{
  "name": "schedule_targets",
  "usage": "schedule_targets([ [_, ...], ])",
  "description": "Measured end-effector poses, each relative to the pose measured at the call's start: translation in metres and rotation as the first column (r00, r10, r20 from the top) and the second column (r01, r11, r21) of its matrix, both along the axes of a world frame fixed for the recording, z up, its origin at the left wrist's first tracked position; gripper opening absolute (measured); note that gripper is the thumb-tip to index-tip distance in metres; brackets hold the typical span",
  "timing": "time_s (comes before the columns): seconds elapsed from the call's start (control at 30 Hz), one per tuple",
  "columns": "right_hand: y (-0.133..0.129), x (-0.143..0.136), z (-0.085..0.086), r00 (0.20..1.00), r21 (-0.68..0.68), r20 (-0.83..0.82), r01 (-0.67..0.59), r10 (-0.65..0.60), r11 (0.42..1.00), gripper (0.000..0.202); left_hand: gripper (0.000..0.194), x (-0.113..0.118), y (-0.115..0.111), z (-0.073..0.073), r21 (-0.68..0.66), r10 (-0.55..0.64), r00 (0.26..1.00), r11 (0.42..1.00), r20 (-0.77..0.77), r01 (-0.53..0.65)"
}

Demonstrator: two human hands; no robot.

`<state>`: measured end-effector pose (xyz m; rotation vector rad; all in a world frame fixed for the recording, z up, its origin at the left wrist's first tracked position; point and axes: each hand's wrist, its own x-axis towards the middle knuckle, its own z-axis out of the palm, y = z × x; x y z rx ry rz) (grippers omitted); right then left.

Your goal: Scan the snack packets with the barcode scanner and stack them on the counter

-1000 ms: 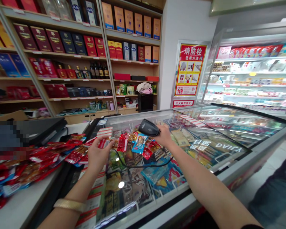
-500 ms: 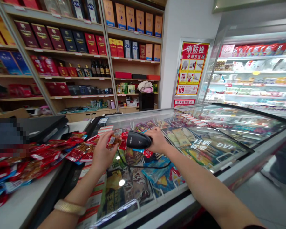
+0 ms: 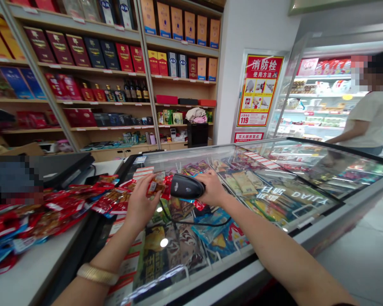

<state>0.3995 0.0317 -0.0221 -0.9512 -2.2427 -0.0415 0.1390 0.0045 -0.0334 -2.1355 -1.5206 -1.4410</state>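
My right hand (image 3: 212,188) grips a black barcode scanner (image 3: 185,186) with a black cable hanging below it, its head turned left. My left hand (image 3: 140,204) holds up a small orange snack packet (image 3: 154,185) right in front of the scanner's head. Both hands hover over the glass lid of a chest freezer (image 3: 290,199). Several small red and blue snack packets (image 3: 191,204) lie on the glass under the scanner. A gold bracelet sits on my left wrist.
A pile of red snack packets (image 3: 51,208) covers the white counter (image 3: 28,267) on the left, beside a black register. Shelves of boxed goods (image 3: 92,55) line the back wall. A person in a white shirt (image 3: 370,119) stands by the open cooler at right.
The scanner has swung from up high and right down to the left, level with the packet. My left hand lifted the packet toward it. A person has come into view at right.
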Motion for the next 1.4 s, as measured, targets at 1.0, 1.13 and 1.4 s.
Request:
schedule_targets([
  [1.0, 0.034, 0.033, -0.012, 0.911, 0.021, -0.2, 0.371, -0.36, 0.928, 0.026, 0.046, 0.025, 0.0, -0.018, -0.317, -0.206, 0.901, 0.945, -0.382, 0.081],
  [1.13, 0.034, 0.031, -0.013, 0.915, 0.035, -0.193, 0.368, -0.355, 0.929, 0.025, 0.048, 0.059, -0.007, -0.027, -0.421, -0.29, 0.824, 0.905, -0.487, 0.07],
  [1.4, 0.034, 0.031, -0.012, 0.91, 0.023, -0.205, 0.372, -0.36, 0.928, 0.024, 0.046, 0.078, -0.005, -0.022, -0.439, -0.248, 0.815, 0.899, -0.523, -0.008],
])
